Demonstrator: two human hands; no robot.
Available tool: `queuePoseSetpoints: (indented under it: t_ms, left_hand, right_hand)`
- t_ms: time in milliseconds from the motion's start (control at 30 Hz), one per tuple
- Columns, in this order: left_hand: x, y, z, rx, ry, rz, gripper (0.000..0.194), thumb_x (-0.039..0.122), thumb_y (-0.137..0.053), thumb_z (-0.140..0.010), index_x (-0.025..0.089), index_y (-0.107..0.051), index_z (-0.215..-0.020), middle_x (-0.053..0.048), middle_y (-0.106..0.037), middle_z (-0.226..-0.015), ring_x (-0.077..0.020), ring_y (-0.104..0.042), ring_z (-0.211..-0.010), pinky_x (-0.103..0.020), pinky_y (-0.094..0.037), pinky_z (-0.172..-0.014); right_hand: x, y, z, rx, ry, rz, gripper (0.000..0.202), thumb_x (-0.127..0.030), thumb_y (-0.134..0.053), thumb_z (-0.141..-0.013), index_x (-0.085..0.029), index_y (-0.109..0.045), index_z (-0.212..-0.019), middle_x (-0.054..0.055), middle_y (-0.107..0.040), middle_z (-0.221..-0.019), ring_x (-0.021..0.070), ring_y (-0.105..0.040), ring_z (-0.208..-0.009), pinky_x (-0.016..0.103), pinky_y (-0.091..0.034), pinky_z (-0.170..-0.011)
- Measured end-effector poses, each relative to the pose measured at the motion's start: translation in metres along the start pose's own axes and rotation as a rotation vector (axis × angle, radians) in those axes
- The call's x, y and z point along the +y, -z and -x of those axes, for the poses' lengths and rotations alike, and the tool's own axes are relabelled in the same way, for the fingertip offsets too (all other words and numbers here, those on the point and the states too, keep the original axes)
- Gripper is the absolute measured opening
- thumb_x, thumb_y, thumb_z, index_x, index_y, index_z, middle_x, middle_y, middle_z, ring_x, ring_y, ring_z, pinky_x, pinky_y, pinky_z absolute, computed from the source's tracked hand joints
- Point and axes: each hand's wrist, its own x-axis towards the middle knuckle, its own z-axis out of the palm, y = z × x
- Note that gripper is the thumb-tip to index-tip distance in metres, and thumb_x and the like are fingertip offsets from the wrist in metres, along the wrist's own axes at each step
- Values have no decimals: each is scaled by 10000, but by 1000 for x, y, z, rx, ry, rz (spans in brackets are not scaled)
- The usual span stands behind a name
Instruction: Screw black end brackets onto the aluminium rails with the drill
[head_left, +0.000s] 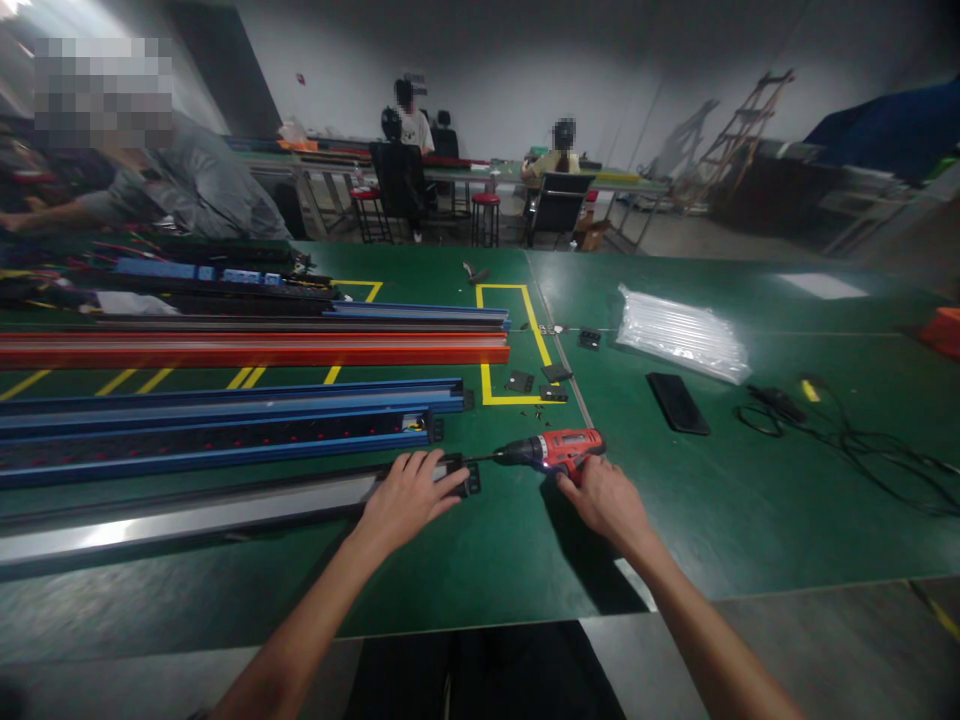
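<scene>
My right hand is wrapped round the grip of a red and black power drill. The drill points left, its long bit reaching the black end piece of a silver and black profile. Over the right end of that profile lies my left hand, its fingers closed round it beside the end piece. The screw, if there is one at the bit's tip, is too small to make out. Just behind are two blue profiles, the nearer one with a black insert.
Orange profiles lie farther back on the green table. Small black end pieces are scattered near yellow tape. To the right are a black phone, plastic-wrapped rods and cables. A person works at the far left.
</scene>
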Motion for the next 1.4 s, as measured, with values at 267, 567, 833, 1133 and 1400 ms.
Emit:
queuePoseSetpoints:
  t_ms: [267,567,833,1133,1400]
  left_hand:
    - [0,1,1,-6,0,-10,441,504,-498,-1033,397,-529,-1460,-139,-606,-1341,-302,-578,-1140,-423,-410,-938]
    - [1,1,0,-3,12,13,433,503,-513,-1027,403,-544,-1447,-130,-611,-1345,-291,-579,-1137,-416,-411,-944]
    - [1,2,0,-13,7,-13,446,505,-526,-1020,414,-531,-1457,-129,-609,-1348,-299,-582,-1133,-421,-418,-931]
    - [0,-1,1,-11,4,3,461,498,-501,-1033,400,-507,-1483,-141,-604,-1350,-307,-578,-1146,-430,-415,-945]
    - [0,-1,0,-7,12,9,458,505,-516,-1025,396,-521,-1470,-132,-607,-1342,-303,-577,-1145,-427,-417,-942]
  right_hand:
    - [-3,2,1,31,-13,34,517,-553,-497,-1000,-61,-643,-1064,240,-736,-1023,333,-715,-960,384,-483,-831]
    - [-2,0,1,44,-22,21,522,-562,-507,-988,-62,-642,-1054,229,-735,-999,329,-722,-936,379,-493,-805]
    - [-4,0,1,57,-34,33,507,-559,-509,-984,-73,-645,-1033,219,-733,-989,330,-720,-931,383,-499,-795]
    - [-3,0,0,45,-26,40,512,-559,-502,-991,-70,-645,-1049,229,-727,-998,339,-715,-941,391,-501,-804]
    - [-2,1,1,13,-3,54,511,-541,-457,-1025,-61,-625,-1069,229,-724,-1023,336,-711,-965,386,-495,-822]
